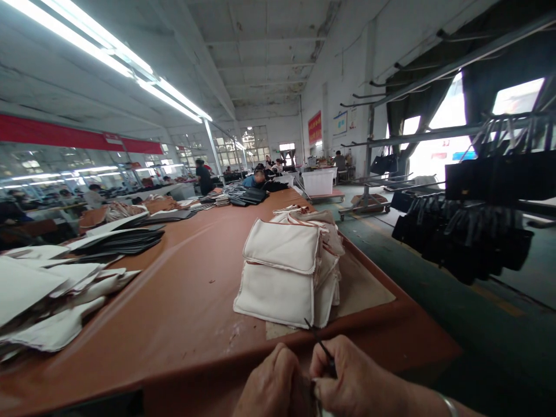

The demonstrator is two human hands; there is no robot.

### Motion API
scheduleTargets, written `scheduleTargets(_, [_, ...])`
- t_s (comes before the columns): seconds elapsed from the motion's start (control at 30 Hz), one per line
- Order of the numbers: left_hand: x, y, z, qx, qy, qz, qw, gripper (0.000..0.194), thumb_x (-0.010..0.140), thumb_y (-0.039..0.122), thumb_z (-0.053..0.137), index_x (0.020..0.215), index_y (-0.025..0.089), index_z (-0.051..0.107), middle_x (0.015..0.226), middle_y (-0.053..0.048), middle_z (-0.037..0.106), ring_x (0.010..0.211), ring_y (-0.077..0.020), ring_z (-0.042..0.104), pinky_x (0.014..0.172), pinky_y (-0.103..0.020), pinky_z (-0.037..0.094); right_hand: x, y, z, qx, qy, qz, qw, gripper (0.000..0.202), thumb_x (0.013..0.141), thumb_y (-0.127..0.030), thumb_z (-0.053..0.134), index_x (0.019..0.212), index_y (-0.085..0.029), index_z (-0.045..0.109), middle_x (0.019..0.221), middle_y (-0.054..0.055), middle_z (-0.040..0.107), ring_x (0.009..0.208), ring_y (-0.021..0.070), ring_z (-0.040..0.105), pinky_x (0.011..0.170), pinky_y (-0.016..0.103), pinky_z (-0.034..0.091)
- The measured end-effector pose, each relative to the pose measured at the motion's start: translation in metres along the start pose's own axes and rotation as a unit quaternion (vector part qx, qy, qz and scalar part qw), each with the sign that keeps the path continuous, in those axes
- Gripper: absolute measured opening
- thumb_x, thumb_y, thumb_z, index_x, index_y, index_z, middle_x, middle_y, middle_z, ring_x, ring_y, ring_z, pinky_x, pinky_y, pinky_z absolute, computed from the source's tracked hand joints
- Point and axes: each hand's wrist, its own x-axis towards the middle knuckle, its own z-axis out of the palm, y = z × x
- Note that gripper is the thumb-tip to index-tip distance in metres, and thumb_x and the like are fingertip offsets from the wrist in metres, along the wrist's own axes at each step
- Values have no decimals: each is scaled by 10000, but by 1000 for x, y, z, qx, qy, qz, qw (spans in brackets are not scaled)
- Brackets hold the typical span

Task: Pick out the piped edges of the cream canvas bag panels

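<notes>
At the table's near edge, my right hand [354,379] is closed around slim black scissors [320,343], their pointed end aimed up and left at the pile. Right beside it, my left hand [275,382] is closed, fingers bent, on a fabric piece [316,399] with pale and brown parts. Most of that piece is hidden by the hands and the bottom of the picture. Just beyond my hands stands a stack of cream padded pouches [278,292] with stitched edges and some brown trim, more of them leaning behind.
A brown sheet [195,301] covers the long table. Cream panels [47,307] and dark panels [121,240] lie to the left. Black bags [464,237] hang from a metal rack on the right. A white bin [318,182] and several people are farther back.
</notes>
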Motion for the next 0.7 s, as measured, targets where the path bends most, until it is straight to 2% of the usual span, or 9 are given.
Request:
scheduleTargets(0.1, [8,4,-12,-131,-85,-79,985,116,903,249,459,834,192,533,796,-25,577,707,-158,519,642,-241,382,-1,2,-1,2,-1,-1,1000,85,660,-195,675,675,-144,609,531,-61,495,516,77,391,442,186,258])
scheduleTargets(0.17, [13,6,-18,-212,-119,-142,959,221,910,371,494,795,184,519,751,-4,533,686,-148,476,623,-236,372,0,5,-1,1,9,-9,1000,60,659,-177,658,683,-139,619,524,-60,495,509,77,396,441,188,251])
scheduleTargets(0.27, [17,10,-21,-323,-153,-201,912,410,853,574,585,822,166,551,715,23,488,640,-127,409,571,-227,326,0,8,1,9,20,-20,1000,54,646,-163,642,691,-136,632,533,-53,511,511,84,407,441,194,250])
scheduleTargets(0.33, [18,14,-19,-343,-166,-239,893,485,792,622,656,843,144,597,696,27,492,620,-114,386,543,-220,281,-1,8,0,16,16,-40,999,63,642,-150,625,701,-135,639,572,-39,543,541,95,435,463,196,279])
scheduleTargets(0.47, [17,16,-11,-321,-171,-283,887,500,728,624,711,707,134,611,616,36,469,562,-88,323,499,-227,194,-4,6,-5,34,-9,-90,995,97,651,-108,567,705,-134,643,631,-12,598,601,119,509,537,206,366])
scheduleTargets(0.53, [16,12,-7,-360,-169,-280,874,534,664,652,750,652,147,578,625,29,488,547,-81,322,494,-232,193,-4,9,-8,21,-9,-149,989,88,688,-112,566,711,-139,646,649,0,620,618,129,550,570,212,400])
scheduleTargets(0.6, [14,9,-4,-415,-163,-276,852,597,581,708,779,605,163,537,595,36,463,522,-73,300,494,-241,186,-2,15,-9,-35,3,-255,966,91,753,-122,565,709,-154,638,672,14,637,630,131,580,594,214,418])
scheduleTargets(0.63, [13,7,-4,-433,-156,-271,846,621,579,741,762,587,165,530,581,38,445,521,-74,287,500,-248,185,-1,20,-9,-74,12,-320,944,116,798,-137,562,708,-163,630,681,20,640,633,131,585,599,215,420])
scheduleTargets(0.7, [11,6,-3,-440,-145,-266,845,648,680,786,662,583,154,557,568,30,422,530,-85,267,513,-264,181,2,29,-9,-146,44,-446,882,203,897,-200,542,706,-179,609,681,27,632,612,125,563,570,218,399])
